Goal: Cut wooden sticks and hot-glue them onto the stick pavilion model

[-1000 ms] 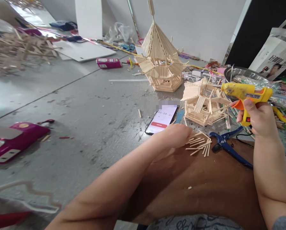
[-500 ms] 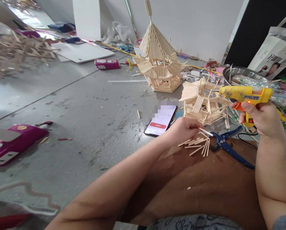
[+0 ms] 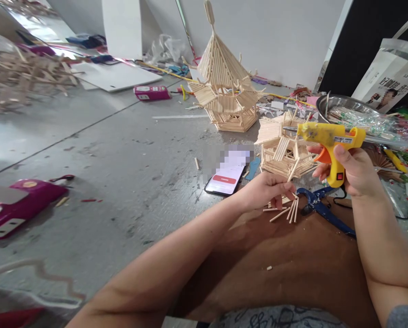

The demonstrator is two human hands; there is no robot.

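My left hand pinches a short wooden stick, which tilts up to the right. In my right hand is a yellow hot glue gun, its nozzle pointing left above a half-built stick model. Below my left hand, several loose cut sticks lie on a brown cover over my lap, partly hidden by the fingers. Blue cutting pliers rest beside them. Whether the held stick touches the model I cannot tell.
A taller stick pagoda stands behind the model. A phone lies left of it on the grey floor. A metal bowl with wrapped sticks is at the right. Purple boxes and a wood-scrap pile are leftward.
The glue gun has moved left, closer over the model. My left hand has dropped slightly, and its stick has swung from pointing down-right to pointing up-right.
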